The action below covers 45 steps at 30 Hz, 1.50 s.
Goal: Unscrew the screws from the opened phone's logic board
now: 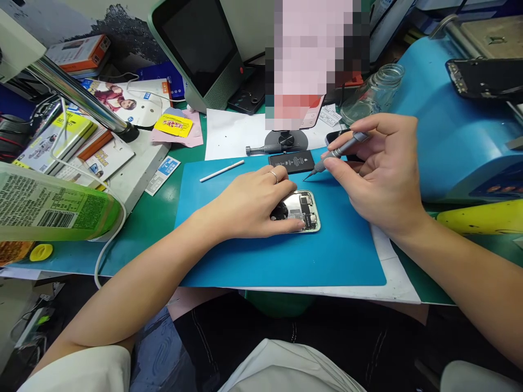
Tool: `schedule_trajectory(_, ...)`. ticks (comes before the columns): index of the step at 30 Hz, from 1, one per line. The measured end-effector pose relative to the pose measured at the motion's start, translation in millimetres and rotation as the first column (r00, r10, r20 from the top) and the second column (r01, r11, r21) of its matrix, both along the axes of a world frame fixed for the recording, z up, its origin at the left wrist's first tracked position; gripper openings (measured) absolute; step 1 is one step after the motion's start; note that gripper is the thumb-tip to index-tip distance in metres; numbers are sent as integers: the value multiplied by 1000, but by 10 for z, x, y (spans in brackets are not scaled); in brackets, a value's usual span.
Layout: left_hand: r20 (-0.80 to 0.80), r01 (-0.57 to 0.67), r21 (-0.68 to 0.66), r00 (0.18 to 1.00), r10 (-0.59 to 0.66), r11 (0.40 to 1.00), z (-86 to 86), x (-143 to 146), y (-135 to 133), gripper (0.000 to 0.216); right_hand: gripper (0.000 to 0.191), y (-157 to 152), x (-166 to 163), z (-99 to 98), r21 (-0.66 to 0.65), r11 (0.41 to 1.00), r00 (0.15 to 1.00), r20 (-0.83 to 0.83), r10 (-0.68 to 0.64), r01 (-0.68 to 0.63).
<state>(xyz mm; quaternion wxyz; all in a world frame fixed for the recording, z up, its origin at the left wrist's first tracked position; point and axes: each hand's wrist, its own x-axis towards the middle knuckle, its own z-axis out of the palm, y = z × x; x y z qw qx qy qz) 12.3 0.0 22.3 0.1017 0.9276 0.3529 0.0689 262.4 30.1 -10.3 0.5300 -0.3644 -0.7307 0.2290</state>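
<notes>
My left hand (pixel 255 204) lies over an opened phone (pixel 297 207), its thumb along the near edge and its fingers curled at the far side. Bare inner parts of the phone show past the fingertips; its left part is hidden under the palm. In my right hand (pixel 379 169) is a slim grey precision screwdriver (pixel 346 147), pinched between thumb and fingers. Its tip points down and left, just above or on the blue mat (pixel 245 261), beyond the phone. A flat black phone battery (pixel 291 161) rests near that tip.
A white stick (pixel 222 171) lies on the mat's far left. Behind stand a phone holder base (pixel 286 141) and a glass jar (pixel 373 92). A blue machine (pixel 453 130) fills the right side, a yellow tube (pixel 482 218) before it. Left are a green-labelled bottle (pixel 57 207) and a lamp pole (pixel 81 87).
</notes>
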Motion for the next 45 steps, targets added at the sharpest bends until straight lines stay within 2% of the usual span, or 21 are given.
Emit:
schedule_trajectory(5,11,-98,18,995,98,995,-10,-3,33,37,54,-32,16,14,14,1000,999,45,11,-12)
schedule_trajectory(10,66,-160,47,985,157,986,-50,-13,56,32,49,-76,16,46,10,1000,996,94,-9,8)
schedule_trajectory(17,191,-167,68,970,151,984,-120,20,81,34,50,-84,-48,89,70,998,998,61,3,-8)
schedule_trajectory(28,326,-147,134,940,97,980,-227,90,224,15,53,-104,-87,111,99,995,1000,24,-1,-1)
schedule_trajectory(41,245,-198,14,951,188,980,-199,134,242,18,52,-79,-70,151,163,985,998,38,-56,49)
schedule_trajectory(45,253,-212,-40,943,215,976,-211,126,253,20,53,-70,-38,140,145,988,998,21,-52,49)
